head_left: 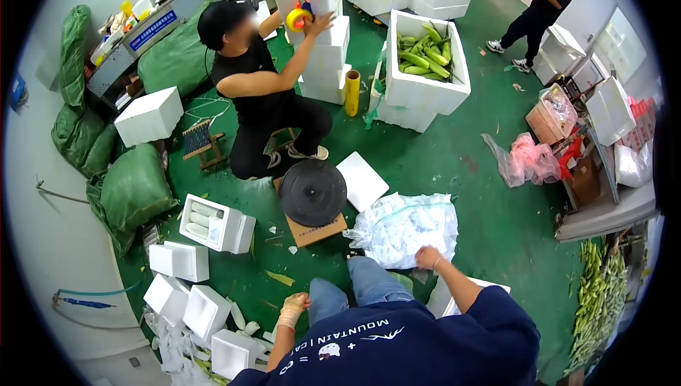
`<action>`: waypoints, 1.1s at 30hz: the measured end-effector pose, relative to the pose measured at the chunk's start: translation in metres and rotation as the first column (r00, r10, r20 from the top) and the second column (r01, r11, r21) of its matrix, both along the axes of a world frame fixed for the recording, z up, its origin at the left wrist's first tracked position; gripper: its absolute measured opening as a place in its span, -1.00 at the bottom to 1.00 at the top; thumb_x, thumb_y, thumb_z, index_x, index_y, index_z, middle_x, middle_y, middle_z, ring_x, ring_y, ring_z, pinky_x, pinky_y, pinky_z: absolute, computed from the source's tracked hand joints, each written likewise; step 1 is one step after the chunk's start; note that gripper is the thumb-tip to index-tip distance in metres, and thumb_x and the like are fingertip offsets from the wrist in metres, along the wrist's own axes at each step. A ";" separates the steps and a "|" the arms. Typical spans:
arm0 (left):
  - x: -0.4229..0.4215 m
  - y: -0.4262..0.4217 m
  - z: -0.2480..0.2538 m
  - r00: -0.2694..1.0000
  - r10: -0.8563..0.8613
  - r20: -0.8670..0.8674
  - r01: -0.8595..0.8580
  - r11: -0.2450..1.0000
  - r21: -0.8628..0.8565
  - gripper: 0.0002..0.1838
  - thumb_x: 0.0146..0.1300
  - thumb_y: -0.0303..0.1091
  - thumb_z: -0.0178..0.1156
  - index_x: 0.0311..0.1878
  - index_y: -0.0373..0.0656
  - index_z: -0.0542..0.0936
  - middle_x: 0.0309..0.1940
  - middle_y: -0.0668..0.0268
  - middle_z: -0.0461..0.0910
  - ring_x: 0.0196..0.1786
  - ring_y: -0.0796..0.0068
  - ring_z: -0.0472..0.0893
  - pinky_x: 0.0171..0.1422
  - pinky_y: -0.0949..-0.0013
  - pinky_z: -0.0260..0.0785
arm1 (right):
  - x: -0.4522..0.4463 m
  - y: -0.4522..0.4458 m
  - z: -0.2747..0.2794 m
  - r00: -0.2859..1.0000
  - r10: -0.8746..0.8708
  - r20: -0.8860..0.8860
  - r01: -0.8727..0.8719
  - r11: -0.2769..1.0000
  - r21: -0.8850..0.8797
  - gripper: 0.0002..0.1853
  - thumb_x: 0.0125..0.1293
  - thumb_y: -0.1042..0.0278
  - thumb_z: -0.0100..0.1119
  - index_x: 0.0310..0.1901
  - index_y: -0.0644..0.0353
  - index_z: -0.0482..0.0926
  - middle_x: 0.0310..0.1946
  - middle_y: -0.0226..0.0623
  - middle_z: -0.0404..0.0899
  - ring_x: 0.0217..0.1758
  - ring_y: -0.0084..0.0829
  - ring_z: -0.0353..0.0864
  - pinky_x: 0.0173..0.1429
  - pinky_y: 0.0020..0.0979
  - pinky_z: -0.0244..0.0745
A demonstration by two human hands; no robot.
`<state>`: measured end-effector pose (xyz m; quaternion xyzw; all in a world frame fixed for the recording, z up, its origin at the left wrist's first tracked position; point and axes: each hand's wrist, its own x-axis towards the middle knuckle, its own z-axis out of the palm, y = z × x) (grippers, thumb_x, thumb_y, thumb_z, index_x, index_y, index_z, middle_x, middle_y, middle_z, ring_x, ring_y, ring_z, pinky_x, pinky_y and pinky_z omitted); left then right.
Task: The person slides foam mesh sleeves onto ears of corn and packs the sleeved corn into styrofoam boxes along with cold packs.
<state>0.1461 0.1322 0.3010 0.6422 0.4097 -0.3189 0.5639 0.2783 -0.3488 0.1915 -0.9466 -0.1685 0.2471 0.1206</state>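
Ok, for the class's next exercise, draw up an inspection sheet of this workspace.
Surface: green floor, scattered with scraps.
Job's things: clear plastic bag; black disc on a cardboard box.
Clutter: foam boxes at left; pink plastic at right.
Hands: right hand at the bag's near-right corner, contact unclear; left hand beside the left knee.
Cables: teal cord-like strip by the left wall; type unclear.
Surroundings: seated person, standing person.

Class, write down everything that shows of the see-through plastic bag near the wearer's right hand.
The plastic bag is clear, wrinkled and broad, with a greenish line near its far edge. It seems full of whitish contents, too indistinct to identify. It lies spread out beyond the wearer's knees, beside a white foam lid. The right hand is at its near edge; contact is unclear.
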 end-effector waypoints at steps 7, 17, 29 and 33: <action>-0.013 0.047 -0.020 0.958 -0.277 -0.077 0.276 0.961 -0.023 -0.71 0.15 -0.17 0.10 -0.24 -0.22 0.58 -0.36 0.28 0.61 -0.36 0.44 0.58 -0.26 0.36 0.38 | 0.065 0.041 0.107 0.501 -0.754 -0.424 0.864 0.408 0.296 -0.77 0.20 0.30 0.04 -0.34 0.31 0.56 -0.53 -0.20 0.63 -0.57 -0.44 0.60 -0.53 -0.46 0.49; 0.062 0.109 -0.029 0.977 -0.211 0.035 0.211 0.978 0.010 -0.67 0.10 -0.10 0.05 -0.48 -0.20 0.58 -0.61 0.34 0.56 -0.61 0.58 0.45 -0.50 0.45 0.26 | -0.124 0.098 0.028 0.988 -0.127 -0.084 0.120 0.989 -0.088 -0.72 0.20 0.25 -0.03 -0.44 0.28 0.58 -0.45 -0.01 0.60 -0.27 -0.14 0.63 -0.18 -0.22 0.52; 0.191 0.062 -0.050 0.810 -0.557 -0.184 0.537 0.830 -0.148 -0.72 0.13 -0.15 0.09 -0.29 -0.17 0.58 -0.45 0.34 0.61 -0.48 0.50 0.55 -0.41 0.46 0.32 | -0.141 0.128 0.053 0.153 -0.904 -0.398 0.984 0.104 0.142 -0.62 0.12 0.11 0.18 -0.21 0.30 0.62 -0.31 0.03 0.62 -0.22 -0.14 0.62 -0.09 -0.31 0.47; 0.235 0.050 -0.052 0.806 -0.576 -0.139 0.574 0.817 -0.052 -0.66 0.17 -0.11 0.08 -0.15 -0.16 0.58 -0.38 0.31 0.64 -0.43 0.48 0.60 -0.38 0.43 0.36 | -0.146 0.124 0.039 0.203 -0.912 -0.356 0.975 0.222 -0.011 -0.63 0.24 0.14 0.00 -0.19 0.32 0.59 -0.20 0.14 0.57 -0.09 0.07 0.56 -0.01 -0.18 0.46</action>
